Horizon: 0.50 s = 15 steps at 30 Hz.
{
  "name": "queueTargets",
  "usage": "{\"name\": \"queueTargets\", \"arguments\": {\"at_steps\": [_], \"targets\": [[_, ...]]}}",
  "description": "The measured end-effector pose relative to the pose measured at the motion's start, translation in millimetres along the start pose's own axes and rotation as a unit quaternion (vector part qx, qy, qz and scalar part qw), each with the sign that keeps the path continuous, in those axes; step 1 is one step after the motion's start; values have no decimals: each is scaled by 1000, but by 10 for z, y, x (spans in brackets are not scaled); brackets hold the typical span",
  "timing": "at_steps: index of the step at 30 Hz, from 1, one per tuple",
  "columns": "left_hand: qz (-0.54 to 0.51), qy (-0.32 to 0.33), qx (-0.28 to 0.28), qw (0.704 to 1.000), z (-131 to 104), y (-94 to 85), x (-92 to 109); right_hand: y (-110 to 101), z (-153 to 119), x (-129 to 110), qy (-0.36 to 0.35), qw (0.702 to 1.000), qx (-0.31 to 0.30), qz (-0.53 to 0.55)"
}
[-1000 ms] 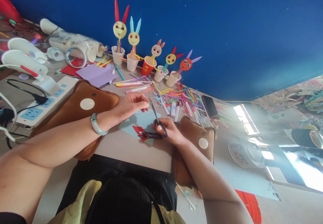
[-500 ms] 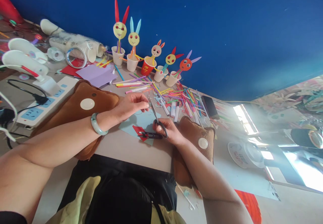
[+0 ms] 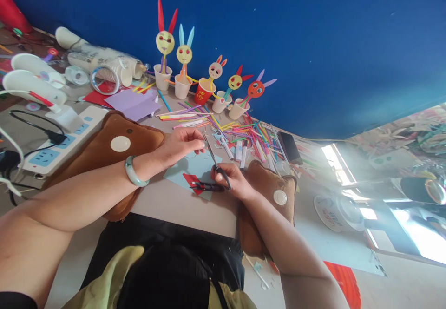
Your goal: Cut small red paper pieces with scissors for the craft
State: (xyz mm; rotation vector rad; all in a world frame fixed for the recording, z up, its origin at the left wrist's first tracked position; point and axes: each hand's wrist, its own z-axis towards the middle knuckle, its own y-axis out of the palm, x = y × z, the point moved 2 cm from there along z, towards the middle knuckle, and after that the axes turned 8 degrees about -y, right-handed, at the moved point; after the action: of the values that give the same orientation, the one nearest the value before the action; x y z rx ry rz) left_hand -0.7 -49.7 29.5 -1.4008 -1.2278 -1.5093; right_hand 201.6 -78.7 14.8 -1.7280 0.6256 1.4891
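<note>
My right hand is closed around the black handles of a pair of scissors, whose blades point up and away. Near the blade tips, the fingers of my left hand are pinched together; what they hold is too small to make out. Below both hands lies light blue paper. On that paper rest a red piece and a second black cutting tool. A pale green bangle circles my left wrist.
Several cups with rabbit-faced figures line the blue wall. Coloured sticks and markers are scattered before them. Brown cushions lie under my forearms. A power strip and purple paper are left; a phone is right.
</note>
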Motion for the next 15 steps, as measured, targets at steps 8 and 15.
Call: {"name": "queueTargets", "arguments": {"at_steps": [8,15], "targets": [[-10,1,4,1000,-2,9,31,-3,6,19,7,1000,2,12],[2,2,3,1000,-9,2,39,35,-4,33,14,1000,4,12]]}}
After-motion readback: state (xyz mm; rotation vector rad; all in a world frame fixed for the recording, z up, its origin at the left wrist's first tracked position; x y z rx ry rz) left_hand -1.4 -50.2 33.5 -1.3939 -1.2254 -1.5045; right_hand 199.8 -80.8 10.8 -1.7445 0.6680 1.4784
